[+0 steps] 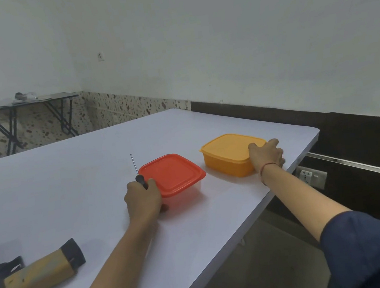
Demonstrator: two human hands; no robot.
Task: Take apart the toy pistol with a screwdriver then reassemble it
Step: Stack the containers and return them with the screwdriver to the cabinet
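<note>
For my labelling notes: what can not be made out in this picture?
Head view:
Toy pistol: cut off by the left edge.
Orange box, red-lidded box: contents hidden by lids.
Screwdriver: handle mostly covered by the left hand.
Items on the far table: too small.

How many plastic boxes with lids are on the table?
2. The red-lidded box sits mid-table by the left hand, which holds the screwdriver; the orange box is near the right edge, gripped by the right hand. No others show.

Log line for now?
left hand holds screwdriver | right hand grips orange box | red box lidded | toy pistol lies untouched
</note>
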